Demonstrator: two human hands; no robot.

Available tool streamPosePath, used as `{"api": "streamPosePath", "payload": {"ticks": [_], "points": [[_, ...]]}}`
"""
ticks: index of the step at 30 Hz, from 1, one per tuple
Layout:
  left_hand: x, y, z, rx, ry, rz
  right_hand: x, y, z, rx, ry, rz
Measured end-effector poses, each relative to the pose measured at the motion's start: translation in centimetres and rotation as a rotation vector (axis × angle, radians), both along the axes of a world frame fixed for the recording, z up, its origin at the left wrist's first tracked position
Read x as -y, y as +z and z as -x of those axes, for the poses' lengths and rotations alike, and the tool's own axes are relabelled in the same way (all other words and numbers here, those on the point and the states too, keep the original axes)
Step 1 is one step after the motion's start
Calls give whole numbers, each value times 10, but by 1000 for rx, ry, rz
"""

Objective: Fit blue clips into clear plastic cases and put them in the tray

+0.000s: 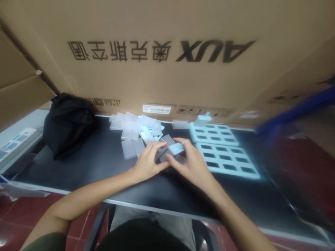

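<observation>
My right hand point(192, 164) is closed around a small light-blue block point(176, 149), thumb on its near side and fingers on the far side. My left hand point(150, 161) curls with thumb and fingers around a dark, see-through flat piece point(162, 155) close beside the block; blur hides its exact kind. Just beyond my hands lie several clear flat plastic cases point(128, 149), overlapping in a loose pile. Among them are shiny pale-blue and white pieces point(147, 133). To the right of my right hand are two light-blue trays with rectangular openings point(227, 151).
A similar light-blue piece point(203, 120) stands on the far tray. A black cloth bag point(68, 125) sits at the left of the black table point(104, 167). A large cardboard box point(167, 80) rises behind it. A white strip with blue panels point(17, 144) lies far left.
</observation>
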State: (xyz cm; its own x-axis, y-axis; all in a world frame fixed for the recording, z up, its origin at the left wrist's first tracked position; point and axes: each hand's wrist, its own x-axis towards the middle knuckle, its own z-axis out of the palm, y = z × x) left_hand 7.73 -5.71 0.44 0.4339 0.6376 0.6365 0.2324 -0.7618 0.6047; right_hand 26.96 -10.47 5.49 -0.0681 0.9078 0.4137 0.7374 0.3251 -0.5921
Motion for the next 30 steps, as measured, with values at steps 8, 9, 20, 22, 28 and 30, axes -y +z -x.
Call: {"api": "streamPosePath", "payload": {"ticks": [8, 9, 20, 22, 28, 30], "points": [[18, 2, -32, -360, -194, -312, -63, -8, -148, 190, -608, -137], [20, -1, -35, -425, -218, -332, -75, -15, -164, 218, -620, -125], [25, -25, -36, -687, -232, -420, -145, -87, -229, 376, -566, -125], [24, -23, -36, -687, -250, -405, -147, -95, -230, 405, -553, -116], [23, -27, -35, -617, -265, -332, -151, -113, -226, 425, -571, -105], [23, -30, -35, -614, -264, -311, -153, -115, -223, 416, -581, -90]]}}
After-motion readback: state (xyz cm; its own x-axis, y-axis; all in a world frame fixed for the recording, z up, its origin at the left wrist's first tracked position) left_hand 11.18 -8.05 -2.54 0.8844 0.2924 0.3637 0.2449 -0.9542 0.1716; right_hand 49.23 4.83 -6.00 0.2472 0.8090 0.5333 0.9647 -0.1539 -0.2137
